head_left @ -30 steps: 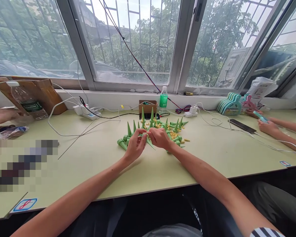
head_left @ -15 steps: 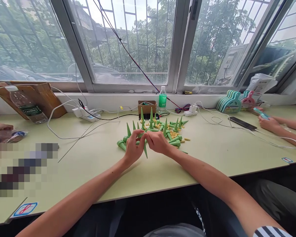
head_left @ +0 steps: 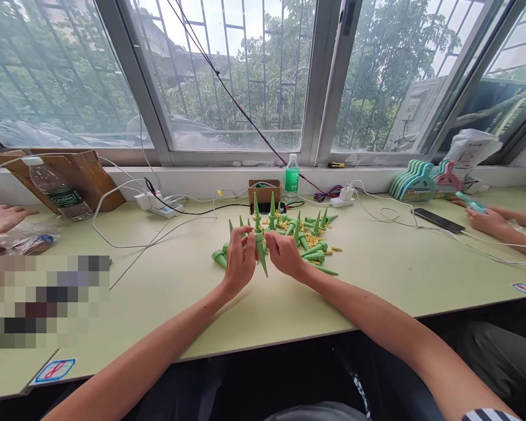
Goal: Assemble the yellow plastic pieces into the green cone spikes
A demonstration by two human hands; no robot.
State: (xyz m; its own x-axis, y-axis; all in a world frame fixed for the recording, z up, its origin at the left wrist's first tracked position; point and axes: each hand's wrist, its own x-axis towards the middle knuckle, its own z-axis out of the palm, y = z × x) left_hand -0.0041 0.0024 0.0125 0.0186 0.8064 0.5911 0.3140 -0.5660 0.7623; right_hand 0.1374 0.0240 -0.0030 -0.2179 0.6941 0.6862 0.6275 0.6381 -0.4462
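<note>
My left hand (head_left: 241,257) pinches the wide top of a green plastic watering spike (head_left: 262,256), whose tip points down toward the table. Just right of it is my right hand (head_left: 283,252), fingers curled and pressed together; whatever they may hold is hidden. A narrow gap now shows between the right fingertips and the spike. Behind both hands, more green spikes (head_left: 314,256) lie in a pile, and several stand upright on their caps (head_left: 272,211). Small yellow pieces (head_left: 314,241) are scattered among them.
Behind the pile are a small cardboard box (head_left: 265,192) and a green-labelled bottle (head_left: 291,175). White cables and a power strip (head_left: 166,207) run along the back. A phone (head_left: 438,220) lies at right. Other people's hands show at the left (head_left: 4,222) and right (head_left: 486,216).
My right hand has drawn slightly away from the spike's top, showing more of it. The left hand keeps its hold. The view has shifted slightly, and the hand at far left has lifted and spread.
</note>
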